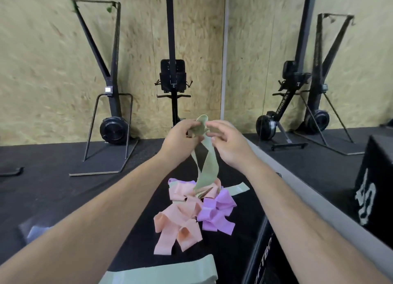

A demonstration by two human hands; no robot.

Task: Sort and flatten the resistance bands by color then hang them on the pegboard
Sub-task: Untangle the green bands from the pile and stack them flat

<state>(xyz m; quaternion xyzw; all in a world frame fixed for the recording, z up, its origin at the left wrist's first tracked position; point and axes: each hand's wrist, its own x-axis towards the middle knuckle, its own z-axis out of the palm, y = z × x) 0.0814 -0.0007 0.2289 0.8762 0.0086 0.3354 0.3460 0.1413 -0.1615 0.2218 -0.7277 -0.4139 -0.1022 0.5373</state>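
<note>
Even, soft indoor light; motion-blurred wall, wide-angle bending at the edges.

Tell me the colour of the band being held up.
Pale sage green. The lifted band, gripped by the left hand, shows best in the head view.

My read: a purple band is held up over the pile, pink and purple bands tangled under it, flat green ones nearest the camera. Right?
Not quite. The held band is green, not purple: in the head view the left hand grips the green band above the pile. The rest stands: pink bands and purple bands tangled under it, flat green bands nearest the camera.
</note>
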